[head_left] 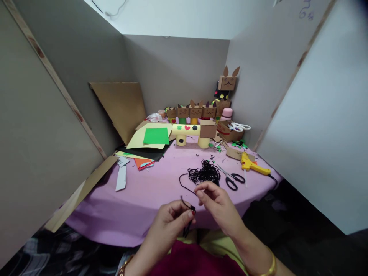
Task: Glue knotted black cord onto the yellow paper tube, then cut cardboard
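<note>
My left hand (pixel 176 218) pinches a short piece of black cord (pixel 186 204) between thumb and fingers. One end sticks up past the fingertips, and more dark cord hangs below the hand. Just to the right and a little higher, my right hand (pixel 217 203) is closed in a pinch on a strand of black cord (pixel 186 186). That strand loops back toward a tangled heap of black cord (pixel 205 173) on the table, right behind the hands. Black-handled scissors (pixel 232 180) lie partly open to the right of the heap.
On the purple-covered table (pixel 161 184), a yellow glue gun (pixel 253 164) lies at right. A yellow paper-roll figure with a cardboard head (pixel 208 129) stands mid-table. Coloured paper sheets (pixel 156 136) are stacked at left. Several box-headed animals (pixel 195 111) and white scissors (pixel 239 127) are at the back.
</note>
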`<state>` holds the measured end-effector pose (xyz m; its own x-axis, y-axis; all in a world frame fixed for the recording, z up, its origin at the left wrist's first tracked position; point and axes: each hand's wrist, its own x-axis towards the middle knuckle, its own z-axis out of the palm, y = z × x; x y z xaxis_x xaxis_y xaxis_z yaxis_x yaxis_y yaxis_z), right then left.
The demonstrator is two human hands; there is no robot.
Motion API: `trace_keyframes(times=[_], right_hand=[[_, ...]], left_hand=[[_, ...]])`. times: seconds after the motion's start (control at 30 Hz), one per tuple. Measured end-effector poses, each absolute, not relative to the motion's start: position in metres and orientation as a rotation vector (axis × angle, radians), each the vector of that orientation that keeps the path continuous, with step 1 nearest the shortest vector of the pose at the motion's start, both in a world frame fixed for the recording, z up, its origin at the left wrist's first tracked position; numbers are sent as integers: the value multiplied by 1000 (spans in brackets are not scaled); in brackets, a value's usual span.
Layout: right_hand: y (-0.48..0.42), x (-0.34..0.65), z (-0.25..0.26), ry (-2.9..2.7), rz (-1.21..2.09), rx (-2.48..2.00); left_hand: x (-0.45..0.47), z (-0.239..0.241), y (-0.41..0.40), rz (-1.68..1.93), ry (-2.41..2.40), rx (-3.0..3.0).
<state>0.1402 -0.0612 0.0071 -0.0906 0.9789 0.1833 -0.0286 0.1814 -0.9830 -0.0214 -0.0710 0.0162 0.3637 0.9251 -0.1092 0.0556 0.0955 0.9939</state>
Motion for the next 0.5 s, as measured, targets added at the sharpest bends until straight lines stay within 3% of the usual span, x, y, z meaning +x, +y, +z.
trace_keyframes(times=[0.13, 0.33, 0.5], right_hand=[[-70, 148, 12, -1446, 1049, -994], [-73, 145, 12, -1265, 1671, -697], [-74, 140, 13, -1161, 1690, -621]], left_hand=[[-22, 18, -72, 835, 996, 1347], [-24, 15, -72, 722, 870, 1253], [-23, 15, -74, 713, 822, 1152]])
